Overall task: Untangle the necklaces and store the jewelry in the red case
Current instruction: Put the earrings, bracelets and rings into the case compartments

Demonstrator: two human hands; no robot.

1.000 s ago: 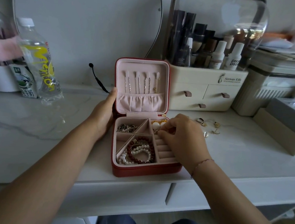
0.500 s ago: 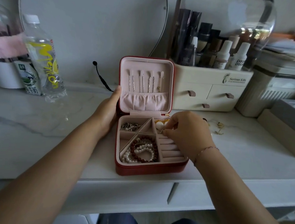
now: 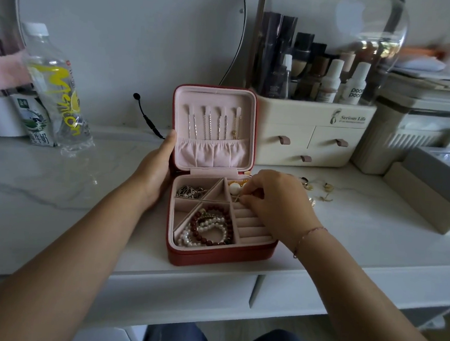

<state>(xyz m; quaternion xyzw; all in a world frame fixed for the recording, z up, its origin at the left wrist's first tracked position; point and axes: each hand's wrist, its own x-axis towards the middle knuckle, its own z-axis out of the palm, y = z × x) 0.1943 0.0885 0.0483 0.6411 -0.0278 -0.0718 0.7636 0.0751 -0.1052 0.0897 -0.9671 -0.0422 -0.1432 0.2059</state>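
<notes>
Nearest to you, your knees in blue jeans are showing below the white bench. The red case is standing open at the bench's front edge, between your two forearms. In its near left compartment, red bead and pearl bracelets are lying coiled together, and the ring rolls are sitting beside them on the right.

Your right hand is hovering over the far right compartment. Its fingers are pinching together on a small gold piece, just beside a pearl earring. A silver chain is lying bunched in the far left compartment.

Your left hand is resting against the case's left side, with the thumb lying up along the edge of the lid. Its other fingers are hidden behind the case, so you cannot tell whether they are curling.

Inside the upright lid, thin necklaces are hanging in straight rows into a gathered pink pocket. Loose gold earrings are lying on the bench just right of your right hand. Farther back, a cream cosmetics organizer is standing to the right of the lid, and a clear bottle and a milk carton are standing at far left.
</notes>
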